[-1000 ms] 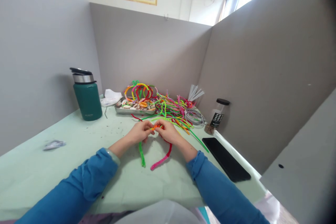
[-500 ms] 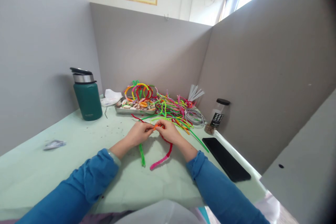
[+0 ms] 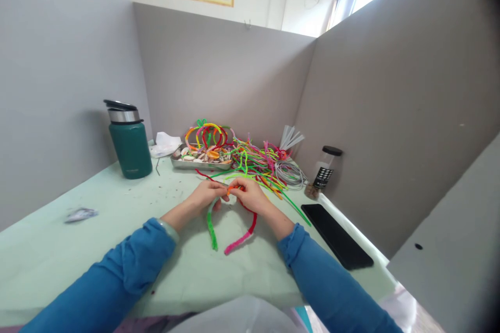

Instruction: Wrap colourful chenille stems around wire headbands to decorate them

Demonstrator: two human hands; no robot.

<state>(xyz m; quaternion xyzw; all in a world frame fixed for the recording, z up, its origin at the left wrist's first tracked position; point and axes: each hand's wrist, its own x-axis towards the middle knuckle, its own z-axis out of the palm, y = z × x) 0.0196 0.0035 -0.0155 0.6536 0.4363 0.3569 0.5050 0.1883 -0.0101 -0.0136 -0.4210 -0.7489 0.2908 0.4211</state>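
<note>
My left hand (image 3: 205,195) and my right hand (image 3: 250,195) meet over the middle of the table, fingers pinched on a fuzzy curved band (image 3: 253,223). The band hangs down as an open arch: a green end (image 3: 212,234) below my left hand, a red stretch and pink tip (image 3: 236,244) below my right hand. A small orange part (image 3: 230,189) shows between the fingertips. What exactly the fingers press is partly hidden. A dark red fuzzy stem (image 3: 203,175) lies just beyond my left hand.
Behind the hands are a metal tray (image 3: 201,166) of wooden pieces, finished fuzzy hoops (image 3: 207,135), a pile of coloured stems (image 3: 258,158) and a wire coil (image 3: 289,176). A green bottle (image 3: 130,148) stands left; a jar (image 3: 323,173) and black flat object (image 3: 336,237) are right.
My left hand has shifted slightly left and its lower fingers show more. More of the band's green side is visible, and its ends sit slightly lower. My right hand has barely moved.
</note>
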